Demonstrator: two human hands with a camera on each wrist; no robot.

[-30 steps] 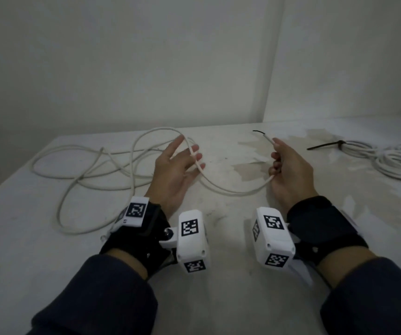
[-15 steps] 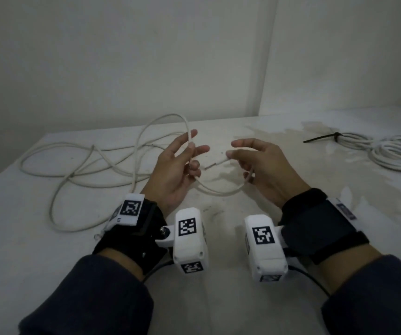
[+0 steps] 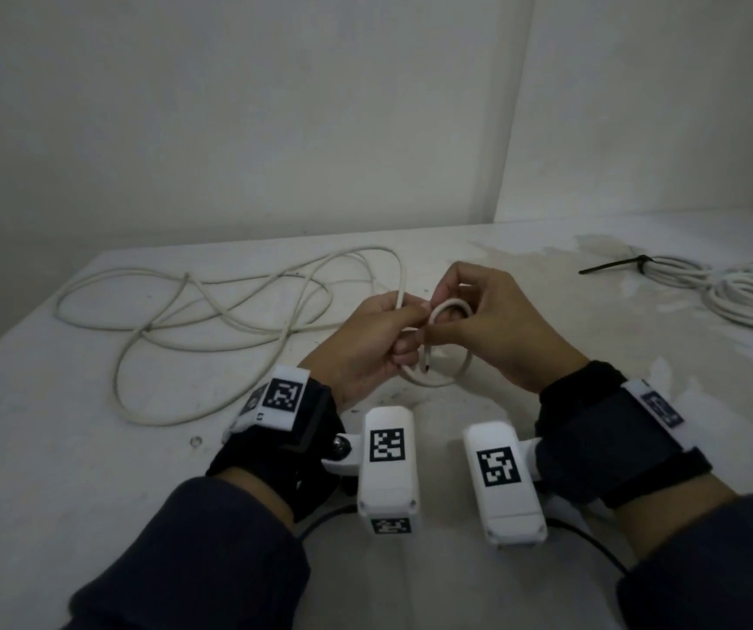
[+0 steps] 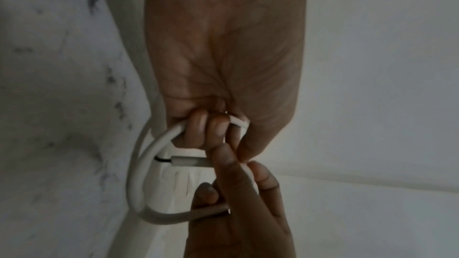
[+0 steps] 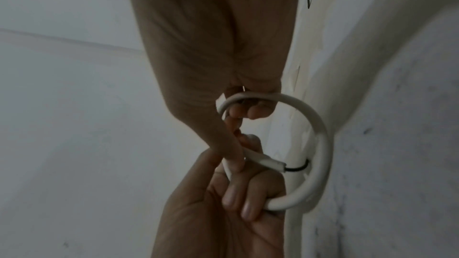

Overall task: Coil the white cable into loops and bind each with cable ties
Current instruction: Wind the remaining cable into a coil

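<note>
Your two hands meet over the middle of the table [image 3: 93, 447], and between them the white cable [image 3: 211, 311] has its first small loop [image 3: 449, 379], held above the surface. Your left hand [image 3: 365, 343] has its fingers curled round the cable where the loop closes, the cut end [image 4: 183, 161] with its dark core poking out beside them; your right hand [image 3: 497, 325] pinches the upper side of the same loop between thumb and fingers. Neither hand is spread — both are closed on cable. What the next turn depends on, I judge, is where the slack lies: the cable rises out of your left hand and runs away to the left and back, sprawled in loose tangled curves across that side of the table. So the feed comes from the left, and your left hand is the nearer to it. An already bound coil [image 3: 747, 297] with a black cable tie [image 3: 615, 265] rests well apart at the far right — no loose tie shows within reach.
</note>
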